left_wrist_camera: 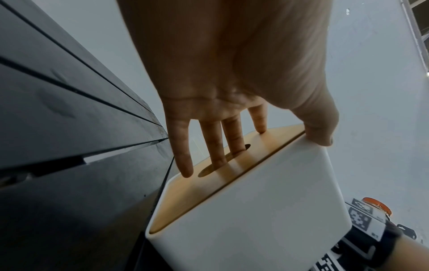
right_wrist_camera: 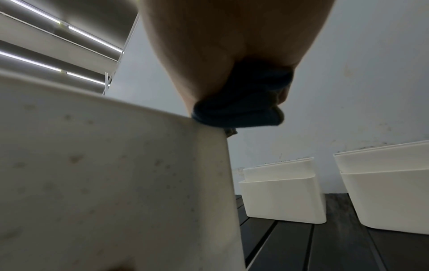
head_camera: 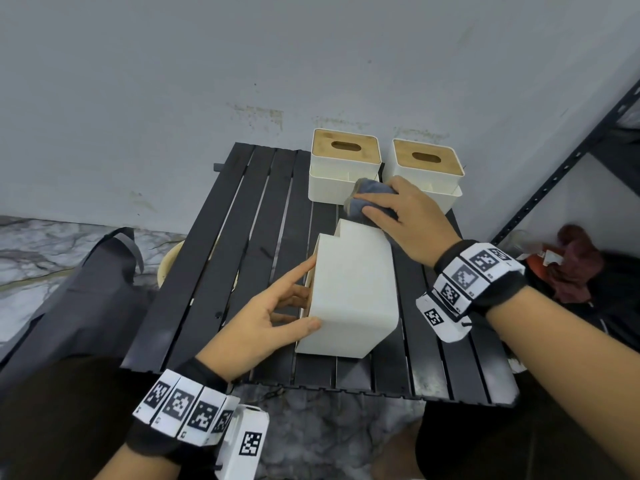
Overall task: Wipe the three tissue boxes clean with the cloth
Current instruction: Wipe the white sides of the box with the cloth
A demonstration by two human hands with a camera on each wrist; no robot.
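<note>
Tipped tissue box (head_camera: 353,292) on counter (head_camera: 242,237) is steadied by L hand (head_camera: 266,323) w/ straight fingers on its lid (left_wrist_camera: 209,185), while bunched cloth (head_camera: 370,199) is gripped by R hand (head_camera: 405,223) against its far end.

Tissue box (head_camera: 356,296) looks matt plastic, lid (left_wrist_camera: 192,190) smooth wood, cloth (head_camera: 372,197) fuzzy.

The table (head_camera: 214,271) is black. It is made of long flat strips with thin gaps between them. Three white boxes sit on it. The tipped box (head_camera: 353,292) lies on its side, with its brown wooden lid turned to the left. Right behind the tipped box stands the left back box (head_camera: 341,174), lid on top. Behind the tipped box and a bit to the right stands the right back box (head_camera: 426,168). They are close, not touching.
</note>
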